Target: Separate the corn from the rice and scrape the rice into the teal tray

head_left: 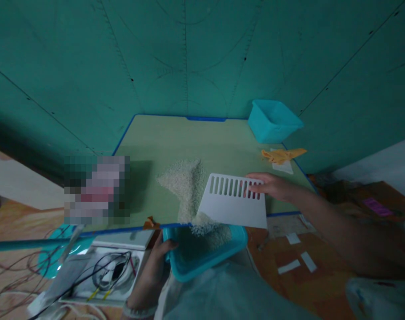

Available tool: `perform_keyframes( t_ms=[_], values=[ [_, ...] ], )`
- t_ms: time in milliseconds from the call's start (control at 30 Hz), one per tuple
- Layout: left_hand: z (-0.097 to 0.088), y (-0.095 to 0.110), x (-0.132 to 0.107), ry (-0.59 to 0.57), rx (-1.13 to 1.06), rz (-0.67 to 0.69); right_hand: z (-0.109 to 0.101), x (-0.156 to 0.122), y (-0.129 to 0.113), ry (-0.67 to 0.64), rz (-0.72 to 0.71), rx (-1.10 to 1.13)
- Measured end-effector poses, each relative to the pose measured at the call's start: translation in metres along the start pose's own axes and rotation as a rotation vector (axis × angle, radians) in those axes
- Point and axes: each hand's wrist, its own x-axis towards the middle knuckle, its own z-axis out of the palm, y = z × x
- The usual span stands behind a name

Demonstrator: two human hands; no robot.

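My right hand (pixel 272 185) grips the slotted top edge of a white plastic scraper (pixel 234 202), whose lower edge rests at the table's near edge. A pile of white rice grains (pixel 185 182) lies on the green table (pixel 222 142), trailing to that edge. Grains are falling into a blue tray (pixel 202 255) held just below the table edge. My left hand (pixel 160 255) is closed on the tray's left rim. Some rice lies inside the tray.
A blue plastic bin (pixel 272 120) stands at the table's far right corner. An orange cloth (pixel 282 155) lies on white paper beside it. A blurred-out object sits at the table's left. Cables and a box (pixel 105 275) lie on the floor at lower left.
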Motion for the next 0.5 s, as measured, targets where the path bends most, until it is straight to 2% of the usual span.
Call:
perform_keyframes(
  t_ms=[100,233,333,500],
  values=[
    [0.001,-0.001,0.000,-0.007,-0.016,0.002,0.002,-0.010,0.000,0.004,-0.023,-0.023],
    [-0.001,-0.002,0.001,-0.019,-0.002,0.011,-0.009,-0.009,-0.002,0.138,-0.050,0.063],
    [-0.004,-0.003,0.001,-0.007,0.019,0.006,-0.028,0.007,-0.006,0.247,-0.085,0.124],
    [-0.008,-0.006,0.000,-0.002,-0.003,0.000,-0.053,0.050,-0.020,0.373,-0.110,0.208]
  ],
)
